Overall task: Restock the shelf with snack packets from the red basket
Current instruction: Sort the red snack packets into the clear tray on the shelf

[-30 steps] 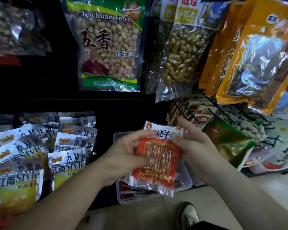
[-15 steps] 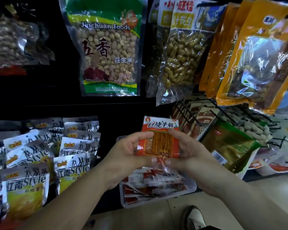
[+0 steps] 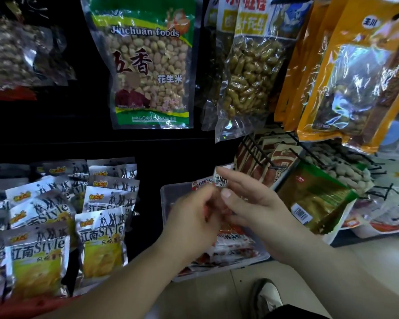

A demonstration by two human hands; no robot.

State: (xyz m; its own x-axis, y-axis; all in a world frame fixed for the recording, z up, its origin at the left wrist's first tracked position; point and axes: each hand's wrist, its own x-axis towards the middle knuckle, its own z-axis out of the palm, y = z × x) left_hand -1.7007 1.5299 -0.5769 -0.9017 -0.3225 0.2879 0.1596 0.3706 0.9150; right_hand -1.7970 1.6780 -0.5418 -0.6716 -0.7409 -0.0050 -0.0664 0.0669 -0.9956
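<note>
Dark shop shelving (image 3: 55,139) fills the head view, hung above with a green-and-clear plastic bag of peanuts (image 3: 148,72) and stocked at the lower left with rows of silver-and-yellow foil packets (image 3: 101,245). Low in the middle, a clear plastic tray (image 3: 165,196) juts from the shelf, with flat red-and-white packets (image 3: 230,249) lying inside it. To its right a black wire rack (image 3: 263,157) holds brown sachets. Both hands meet directly over the tray, with a small red-and-orange plastic snack packet (image 3: 220,180) between them. The left hand (image 3: 194,217) has its fingers curled in over the packet's lower part, which is mostly hidden. The right hand (image 3: 258,208) pinches the white printed top strip between thumb and straight fingertips (image 3: 221,172). Each grip is thus clamped on the snack packet, not apart. Its long axis seems to stand nearly upright, leaning away towards the shelf, with the top edge just above the tray's far rim. The tray therefore lies straight below the grip, touching neither hand, and the likely move is a short lowering and laying flat onto the pile. The left hand sits nearer the tray's middle, the right nearer the rack. The red basket itself cannot be made out with certainty.
</note>
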